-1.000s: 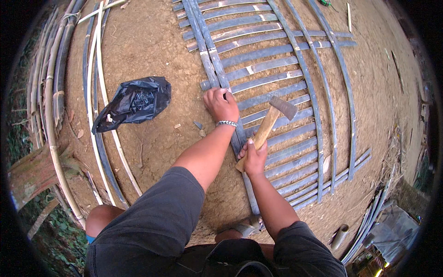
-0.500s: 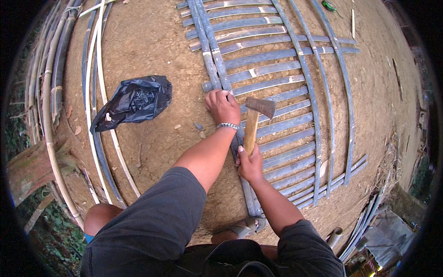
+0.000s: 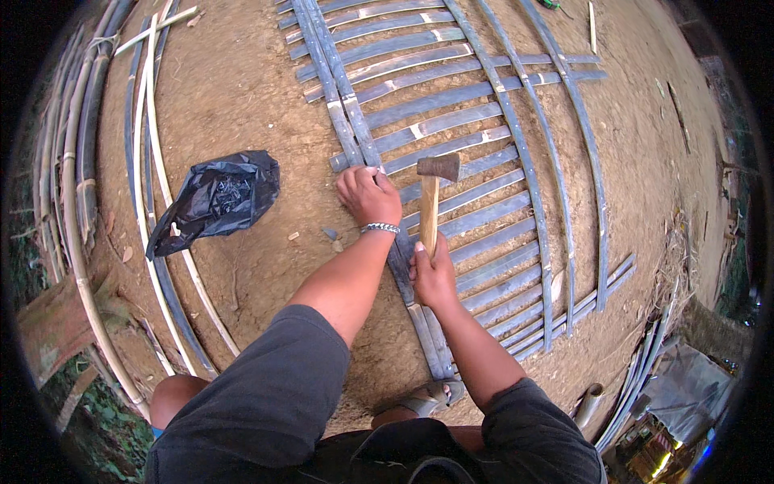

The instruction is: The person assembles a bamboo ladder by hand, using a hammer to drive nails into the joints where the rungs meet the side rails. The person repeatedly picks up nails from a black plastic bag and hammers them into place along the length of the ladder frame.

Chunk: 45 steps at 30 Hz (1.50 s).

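My left hand (image 3: 368,195), with a chain bracelet at the wrist, is closed over a pair of long dark bamboo strips (image 3: 347,121). Its fingertips press together on the strips; what they pinch, if anything, is too small to make out. My right hand (image 3: 434,276) grips the wooden handle of a hatchet (image 3: 430,206). The rusty metal hatchet head is up, just right of my left hand and above the slats. Under both hands lies a flat lattice of split bamboo slats (image 3: 492,230), crossed by longer strips.
A black plastic bag (image 3: 258,173) holding a heap of small nails lies open on the dirt at left. Long pale strips (image 3: 165,185) and bamboo poles (image 3: 72,153) lie farther left. My sandalled foot (image 3: 427,399) is by the lattice's near end. More strips (image 3: 633,395) lie at lower right.
The hatchet has swung slightly, its handle more upright and its head turned. My left hand stays on the strips. The whole view has shifted a little.
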Available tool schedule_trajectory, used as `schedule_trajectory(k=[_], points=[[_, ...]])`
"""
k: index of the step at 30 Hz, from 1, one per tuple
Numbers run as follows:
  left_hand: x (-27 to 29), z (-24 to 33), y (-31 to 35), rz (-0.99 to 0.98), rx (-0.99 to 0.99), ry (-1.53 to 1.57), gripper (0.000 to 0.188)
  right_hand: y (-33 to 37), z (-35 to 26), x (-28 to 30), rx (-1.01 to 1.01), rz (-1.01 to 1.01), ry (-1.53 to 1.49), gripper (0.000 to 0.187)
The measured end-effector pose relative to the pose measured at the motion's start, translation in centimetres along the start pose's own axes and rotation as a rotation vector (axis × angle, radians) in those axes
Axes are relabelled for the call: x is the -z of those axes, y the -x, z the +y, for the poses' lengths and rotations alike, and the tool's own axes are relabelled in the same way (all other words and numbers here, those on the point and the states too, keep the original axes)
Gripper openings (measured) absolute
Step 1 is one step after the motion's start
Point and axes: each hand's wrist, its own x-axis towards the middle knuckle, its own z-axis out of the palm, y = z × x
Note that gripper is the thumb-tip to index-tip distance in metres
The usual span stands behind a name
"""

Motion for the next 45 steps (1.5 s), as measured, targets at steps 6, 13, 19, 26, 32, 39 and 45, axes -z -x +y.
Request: schedule_trajectory(k=[6, 13, 19, 26, 32, 39, 45], points=[[0.0, 0.2, 0.1, -0.006, -0.003, -0.03, 0.013, -2.5, 1.4, 0.0, 0.059, 0.035, 0.204, 0.045], [0.2, 0.1, 0.1, -0.05, 0.029, -0.06, 0.012, -1.7, -0.9, 0.7, 0.167, 0.078, 0.501, 0.045], [0.3, 0.6, -0.1, 0.0, 0.013, -0.02, 0.013, -2.0, -2.1, 1.3, 0.081, 0.013, 0.541, 0.042], [0.5, 0.6, -0.2, -0.042, 0.04, -0.025, 0.012, -2.6, -0.3, 1.3, 0.169, 0.048, 0.546, 0.042], [0.4, 0.5, -0.2, -0.072, 0.093, -0.01, 0.013, -2.6, -0.6, 1.4, 0.154, 0.04, 0.564, 0.042], [0.4, 0.7, -0.2, -0.048, 0.072, -0.024, 0.012, -2.4, -1.0, 1.4, 0.154, 0.044, 0.583, 0.045], [0.4, 0.7, -0.3, -0.065, 0.106, -0.033, 0.011, -0.7, -3.7, 1.9, 0.304, -0.008, 0.583, 0.049]])
